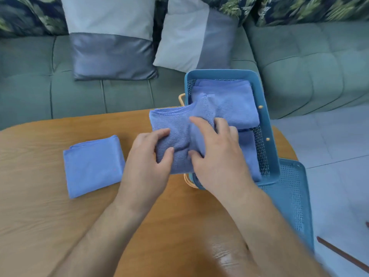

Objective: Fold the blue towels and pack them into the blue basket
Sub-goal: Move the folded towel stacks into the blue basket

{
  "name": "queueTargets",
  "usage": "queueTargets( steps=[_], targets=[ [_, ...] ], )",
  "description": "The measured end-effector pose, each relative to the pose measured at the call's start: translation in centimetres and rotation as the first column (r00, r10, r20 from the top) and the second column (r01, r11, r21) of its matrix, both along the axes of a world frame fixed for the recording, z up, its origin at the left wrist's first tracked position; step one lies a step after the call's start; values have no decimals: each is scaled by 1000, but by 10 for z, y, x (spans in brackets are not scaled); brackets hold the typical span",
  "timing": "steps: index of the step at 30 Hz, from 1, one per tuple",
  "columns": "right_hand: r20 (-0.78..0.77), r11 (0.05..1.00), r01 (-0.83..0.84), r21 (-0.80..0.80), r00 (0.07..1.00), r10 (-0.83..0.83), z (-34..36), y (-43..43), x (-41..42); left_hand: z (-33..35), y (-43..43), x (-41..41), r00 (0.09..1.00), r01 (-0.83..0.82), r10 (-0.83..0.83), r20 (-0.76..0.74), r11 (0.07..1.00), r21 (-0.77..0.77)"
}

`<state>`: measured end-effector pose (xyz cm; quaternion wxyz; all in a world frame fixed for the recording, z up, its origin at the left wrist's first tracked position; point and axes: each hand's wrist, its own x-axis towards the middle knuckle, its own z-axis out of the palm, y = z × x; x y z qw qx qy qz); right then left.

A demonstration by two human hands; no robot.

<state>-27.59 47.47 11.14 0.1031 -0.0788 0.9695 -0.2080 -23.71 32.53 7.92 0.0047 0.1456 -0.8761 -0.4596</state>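
1. Blue terry caught from both ends: held towel (175,134) pinched between thumb and fingers of left hand (149,156), and clutched under the curled fingers of right hand (216,154).
2. Spanning left to right between the two grips, bunched in the middle, crosswise to the basket's near-to-far length.
3. Well left of the grip, flat on the table (40,216): spare towel (93,164), folded, untouched, closer to left hand.
4. Just right of the grip and below it: basket (268,124), its near-left rim under the held towel. Right hand already over the inside, left hand outside the rim.
5. Under right hand, in the near half: near towel (254,156), mostly hidden.
6. Beyond the grip, in the far half: far towel (229,104), folded flat.
7. Likely next: carry rightward and down onto the near towel, led by right hand.
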Motion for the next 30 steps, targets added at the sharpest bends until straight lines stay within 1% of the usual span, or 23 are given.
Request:
queueTargets(
  steps=[3, 6, 8, 10, 13, 14, 16, 17, 18, 19, 21, 22, 23, 24, 25, 26, 28, 30],
  targets=[
    [56, 997, 70, 43, 996, -73, 8, 53, 0, 6, 49, -4, 990, 122, -123, 62, 992, 19],
    [144, 990, 110, 93, 982, -123, 0, 91, -1, 4, 92, -5, 964, 220, -215, 155, 975, -13],
    [196, 989, 107, 104, 972, -126, -9, 103, -1, -1, 114, -7, 947, 265, -245, 209, 961, -76],
    [250, 990, 102, 96, 960, -123, -18, 110, 1, -6, 125, -9, 936, 295, -247, 252, 940, -173],
    [284, 991, 106, 84, 951, -126, -28, 119, 1, -10, 130, -11, 913, 331, -233, 336, 903, -274],
    [283, 990, 102, 100, 951, -126, -30, 122, 0, -11, 130, -11, 912, 349, -237, 335, 877, -329],
    [256, 972, 52, 229, 960, -111, -32, 121, -3, -18, 127, -9, 932, 349, -237, 275, 792, -500],
    [205, 950, 25, 311, 974, -92, -34, 119, -2, -19, 125, -8, 938, 344, -238, 252, 726, -596],
    [121, 924, 4, 383, 991, -55, -35, 116, 0, -19, 124, -6, 945, 326, -252, 209, 661, -676],
    [28, 903, -1, 429, 1000, -12, -38, 113, 2, -18, 122, -5, 936, 340, -297, 190, 616, -711],
    [-115, 908, -29, 419, 990, 85, -43, 109, 4, -19, 121, -4, 882, 406, -446, 153, 553, -728],
    [-101, 900, -97, 425, 983, 154, -45, 110, 3, -24, 120, -5, 851, 445, -500, 164, 516, -732],
    [-26, 888, -179, 423, 978, 209, -46, 112, 0, -25, 120, -8, 830, 478, -518, 205, 474, -740],
    [104, 890, -242, 386, 970, 219, -48, 114, -4, -24, 119, -12, 816, 517, -511, 268, 440, -734],
    [232, 900, -262, 349, 954, 188, -46, 117, -10, -22, 119, -17, 805, 556, -481, 346, 411, -722],
    [305, 908, -261, 327, 939, 160, -45, 118, -15, -24, 118, -23, 780, 606, -457, 428, 379, -699],
    [322, 927, -232, 296, 937, 132, -49, 116, -20, -26, 115, -32, 710, 699, -423, 564, 318, -641],
    [335, 932, -224, 287, 934, 121, -56, 112, -21, -28, 115, -38, 684, 721, -421, 595, 272, -637]
  ],
)
